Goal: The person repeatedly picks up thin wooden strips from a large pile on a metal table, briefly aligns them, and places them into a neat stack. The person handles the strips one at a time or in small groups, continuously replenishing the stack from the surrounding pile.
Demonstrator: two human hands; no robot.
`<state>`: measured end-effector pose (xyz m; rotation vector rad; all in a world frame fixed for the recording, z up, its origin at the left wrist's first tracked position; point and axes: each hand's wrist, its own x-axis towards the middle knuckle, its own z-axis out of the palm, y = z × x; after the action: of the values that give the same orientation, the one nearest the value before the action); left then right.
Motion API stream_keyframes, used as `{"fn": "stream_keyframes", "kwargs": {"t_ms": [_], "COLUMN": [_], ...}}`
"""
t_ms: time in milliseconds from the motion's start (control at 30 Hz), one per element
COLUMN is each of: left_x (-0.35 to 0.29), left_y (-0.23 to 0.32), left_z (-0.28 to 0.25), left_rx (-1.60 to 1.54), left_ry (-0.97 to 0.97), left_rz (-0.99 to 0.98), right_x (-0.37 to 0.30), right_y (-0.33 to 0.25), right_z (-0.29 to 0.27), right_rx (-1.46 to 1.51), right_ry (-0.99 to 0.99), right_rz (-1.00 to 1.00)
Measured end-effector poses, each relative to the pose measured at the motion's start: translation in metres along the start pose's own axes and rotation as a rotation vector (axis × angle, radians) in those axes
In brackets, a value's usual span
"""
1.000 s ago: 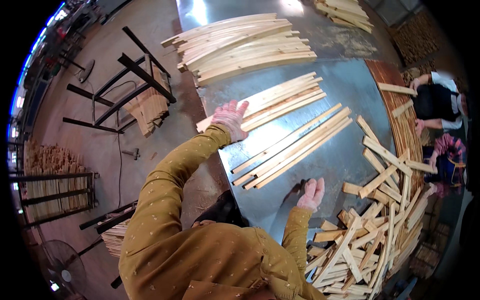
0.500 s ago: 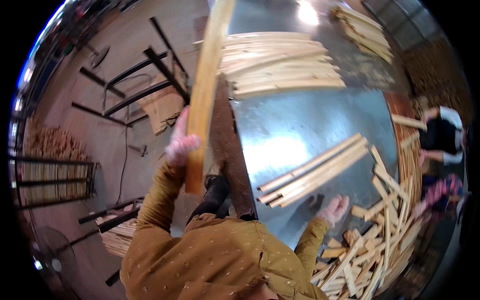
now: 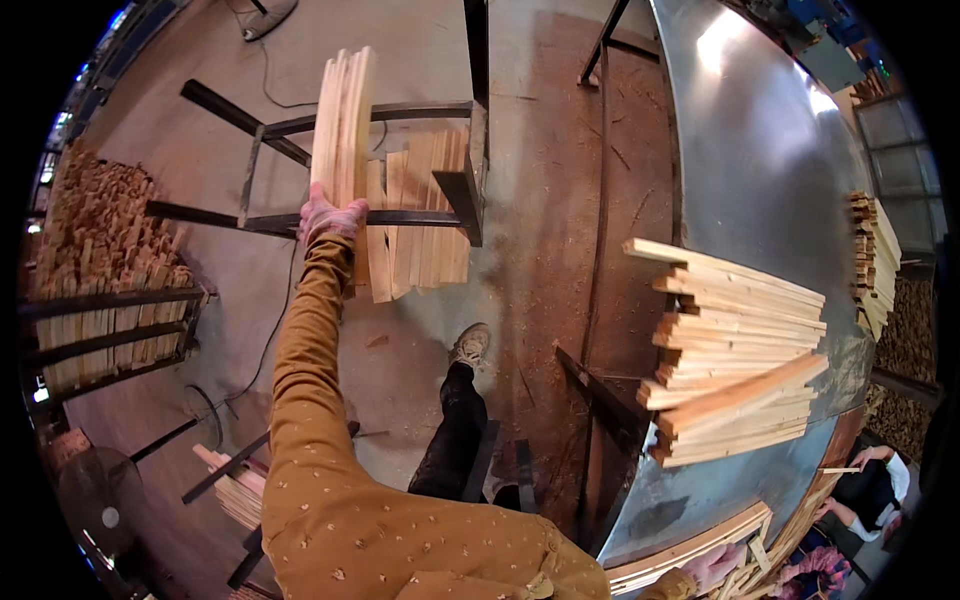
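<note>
My left hand (image 3: 333,216), in a thin clear glove, is closed round the lower end of several pale wood strips (image 3: 343,120). Arm outstretched, it holds them over a black metal frame (image 3: 385,217). More wooden boards (image 3: 425,190) lie at that frame, partly covered by its bars. Down at the lower right, my gloved right hand (image 3: 714,566) is beside long wood strips (image 3: 690,545) on the metal table; its fingers are blurred and partly cut off from view.
A metal-topped table (image 3: 755,150) stands to the right, bearing a stack of strips (image 3: 740,350) and a farther stack (image 3: 873,260). Racked wood (image 3: 110,250) and a fan (image 3: 105,515) are at the left. Another person (image 3: 868,495) works at lower right.
I have turned and stepped left, toward the black frame. My left hand has carried the wood out over it. The table and its stacks now appear farther right.
</note>
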<state>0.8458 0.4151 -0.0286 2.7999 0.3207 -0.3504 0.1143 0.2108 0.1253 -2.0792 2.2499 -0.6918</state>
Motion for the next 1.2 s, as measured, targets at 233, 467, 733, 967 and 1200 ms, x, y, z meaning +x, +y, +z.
{"fn": "stream_keyframes", "kwargs": {"t_ms": [233,467,733,967,1200], "left_x": [0.052,0.096,-0.273,-0.555,-0.42], "left_y": [0.053,0.022,0.135,0.267,0.196], "left_z": [0.163,0.194,-0.005,0.077,0.093], "left_rx": [0.324,-0.087,-0.769,0.571,-0.354], "left_ry": [-0.128,0.049,-0.498,-0.695,-0.721], "left_rz": [0.301,0.365,1.159,1.378,1.134], "right_x": [0.02,0.007,-0.003,-0.028,-0.044], "right_y": [-0.167,-0.054,0.067,0.137,0.143], "right_z": [0.032,0.074,0.037,0.019,0.027], "right_rx": [-0.107,0.543,0.05,0.259,-0.34], "right_ry": [-0.102,-0.332,0.093,0.236,-0.35], "right_rz": [-0.159,0.002,0.013,0.538,0.554]}}
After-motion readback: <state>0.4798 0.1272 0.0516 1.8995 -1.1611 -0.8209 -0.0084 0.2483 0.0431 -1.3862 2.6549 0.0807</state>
